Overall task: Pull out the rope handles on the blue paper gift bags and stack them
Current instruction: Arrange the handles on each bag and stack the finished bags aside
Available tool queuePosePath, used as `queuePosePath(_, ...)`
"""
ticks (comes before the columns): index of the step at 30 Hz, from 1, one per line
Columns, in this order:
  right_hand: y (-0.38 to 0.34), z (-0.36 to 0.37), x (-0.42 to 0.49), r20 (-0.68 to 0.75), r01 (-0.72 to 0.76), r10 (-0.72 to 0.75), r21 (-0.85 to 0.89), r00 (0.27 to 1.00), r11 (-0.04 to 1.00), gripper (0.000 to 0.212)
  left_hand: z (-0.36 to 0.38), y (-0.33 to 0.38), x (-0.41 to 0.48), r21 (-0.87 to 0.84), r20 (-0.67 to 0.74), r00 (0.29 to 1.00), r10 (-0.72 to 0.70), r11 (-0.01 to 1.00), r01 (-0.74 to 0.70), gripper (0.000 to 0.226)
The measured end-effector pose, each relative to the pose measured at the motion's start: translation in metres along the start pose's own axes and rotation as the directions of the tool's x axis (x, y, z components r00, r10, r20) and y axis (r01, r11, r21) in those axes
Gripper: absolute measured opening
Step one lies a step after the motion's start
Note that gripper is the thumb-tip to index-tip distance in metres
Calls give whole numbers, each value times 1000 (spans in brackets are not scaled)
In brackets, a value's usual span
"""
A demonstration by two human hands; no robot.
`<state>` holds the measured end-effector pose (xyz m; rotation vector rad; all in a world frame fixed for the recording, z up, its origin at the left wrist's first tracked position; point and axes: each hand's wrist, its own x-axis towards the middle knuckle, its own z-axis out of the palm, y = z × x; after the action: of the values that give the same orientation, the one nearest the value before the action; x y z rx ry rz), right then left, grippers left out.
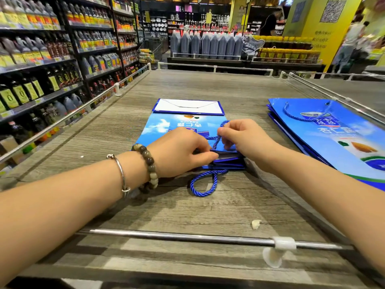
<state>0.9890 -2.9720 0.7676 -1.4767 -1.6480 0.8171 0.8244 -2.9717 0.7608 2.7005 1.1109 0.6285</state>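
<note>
On wooden counter (208,86) — left hand (181,152), fingers curled, pinches blue bag (164,126) edge | right hand (245,140) — fingers pinching rope handle (216,140)

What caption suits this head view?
Left hand grips a flat blue gift bag; right hand pinches its rope handle; stack alongside.

We see a flat blue paper gift bag (166,126) lying mid-way on the grey wood-grain tabletop (208,209), its mouth toward us. At its near end, our left hand (179,153) holds the bag's edge, and our right hand (243,140), just beside it, pinches a twisted blue rope handle (217,141) atop the bag. A second blue rope loop (205,184) lies before the bag. A stack of blue paper gift bags (333,138) lies to the right, apart. A thin metal rail (187,236) runs along the near edge. Tall shelves of bottles (41,59) stand left.
</note>
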Motion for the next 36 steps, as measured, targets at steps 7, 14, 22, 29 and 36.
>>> queuePosePath(7, 2, -5, 5, -116, -90, 86, -30, 989, 995, 27, -5, 7, 0, 119, 82, 996, -35, 993, 25, 32)
queuePosePath(14, 0, -23, -5, 10, -306, 334, -376, 942, 874, 41, -4, 5, -2, 162, -85, 996, -35, 986, 49, 22)
queuePosePath(22, -11, -23, -8, 153, -332, 316, 100, 936, 938, 24, -12, 23, -1, 538, -99, 995, -11, 841, 62, 51)
queuePosePath(29, -17, -23, -6, 157, -289, 251, 313, 955, 905, 38, -35, 36, 10, 612, -142, 989, 41, 789, 55, 27)
queuePosePath(36, -9, -14, -9, 338, -429, 398, 16, 853, 903, 50, -90, 30, 16, -235, -633, 721, -282, 957, 168, 24)
